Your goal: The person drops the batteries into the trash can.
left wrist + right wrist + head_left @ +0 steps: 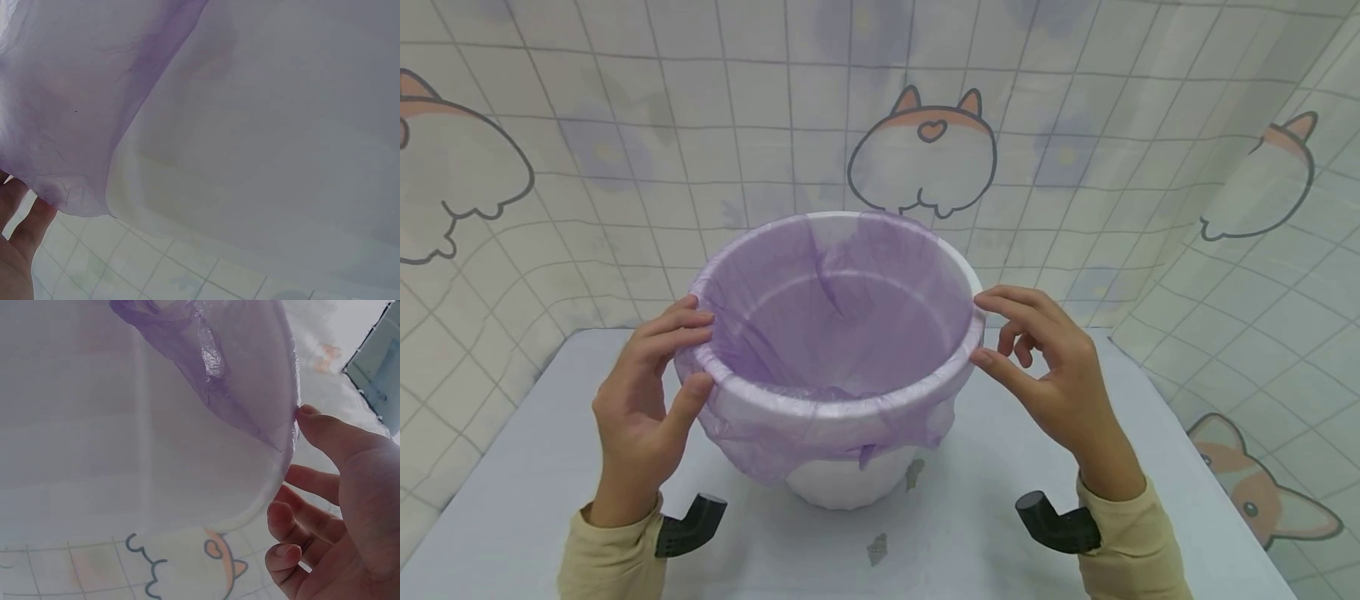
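A white round bin (842,485) stands on the table, lined with a thin purple plastic bag (850,333). The bag's edge is folded out over the rim and hangs in loose folds outside. On the left, my left hand (643,396) touches the bagged rim with fingertips and thumb spread apart. My right hand (1056,367) is at the opposite side, index fingertip and thumb against the rim, other fingers loosely bent. In the right wrist view the bag (250,381) reaches lower on one side, and white bin wall (75,437) shows below it.
The bin stands on a pale table (955,533) with small grey patches (877,549) on its surface. A curtain-like backdrop (737,125) with a grid and cartoon animals rises behind and on both sides. Black wrist mounts (692,527) project from both sleeves.
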### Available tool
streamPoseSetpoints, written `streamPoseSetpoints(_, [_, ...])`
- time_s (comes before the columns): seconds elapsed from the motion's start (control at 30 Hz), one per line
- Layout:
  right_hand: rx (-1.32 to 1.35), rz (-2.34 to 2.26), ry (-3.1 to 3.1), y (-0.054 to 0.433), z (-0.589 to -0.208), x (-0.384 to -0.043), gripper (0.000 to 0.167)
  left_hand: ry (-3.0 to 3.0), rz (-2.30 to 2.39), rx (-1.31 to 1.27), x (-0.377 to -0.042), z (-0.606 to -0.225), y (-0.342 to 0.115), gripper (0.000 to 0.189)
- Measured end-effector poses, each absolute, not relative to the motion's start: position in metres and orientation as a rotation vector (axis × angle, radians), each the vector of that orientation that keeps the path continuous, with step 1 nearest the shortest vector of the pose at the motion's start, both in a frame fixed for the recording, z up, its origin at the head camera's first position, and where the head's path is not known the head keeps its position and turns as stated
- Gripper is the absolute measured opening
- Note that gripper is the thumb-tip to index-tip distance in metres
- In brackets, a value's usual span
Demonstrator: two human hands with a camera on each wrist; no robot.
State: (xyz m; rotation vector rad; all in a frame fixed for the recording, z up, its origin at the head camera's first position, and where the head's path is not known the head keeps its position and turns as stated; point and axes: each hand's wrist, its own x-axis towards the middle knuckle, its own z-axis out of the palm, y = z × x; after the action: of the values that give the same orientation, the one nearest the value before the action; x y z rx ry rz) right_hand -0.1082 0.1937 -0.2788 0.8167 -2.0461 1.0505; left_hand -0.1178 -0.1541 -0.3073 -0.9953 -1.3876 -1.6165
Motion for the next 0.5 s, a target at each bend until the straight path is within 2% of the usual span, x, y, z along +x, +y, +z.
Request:
streamPoseSetpoints(0.2, [0.787, 1.065, -2.073, 0.1965, -0.2813, -0.1074, 0.050, -1.367, -1.621, -0.993, -0.1198, -0.3089, -0.1523, 0.033])
streamPoseSetpoints(0.5, [0.794, 1.058, -2.068, 0.2003, -0.2839, -0.1083, 0.054, -1.380, -1.609, -0.911, -0.1236, -0.3165, -0.1540, 0.047])
